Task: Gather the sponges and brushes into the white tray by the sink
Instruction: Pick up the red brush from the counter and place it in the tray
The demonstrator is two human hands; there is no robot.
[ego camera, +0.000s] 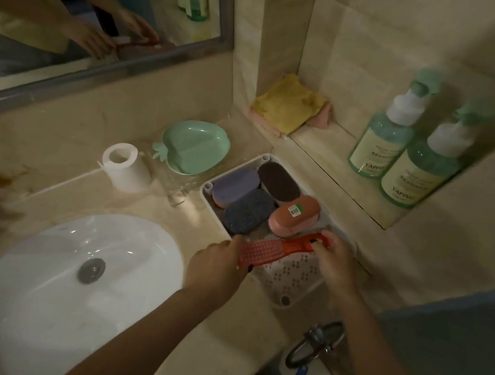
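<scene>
The white tray (298, 274) sits on the counter right of the sink. Its far half holds several sponges: a purple one (235, 186), a dark brown one (278, 181), a dark blue one (248, 212) and a pink-orange one with a barcode sticker (294, 216). A red brush (276, 248) lies across the tray's middle, bristles up. My left hand (217, 269) grips its bristle end. My right hand (335, 262) pinches its handle end. The tray's near half shows bare perforated floor.
A white sink basin (67, 274) fills the lower left. Behind the tray are a green leaf-shaped dish (195, 146) and a white cup holder (124, 166). A wall niche holds yellow and pink cloths (287, 105) and two green pump bottles (407, 144). A mirror hangs above.
</scene>
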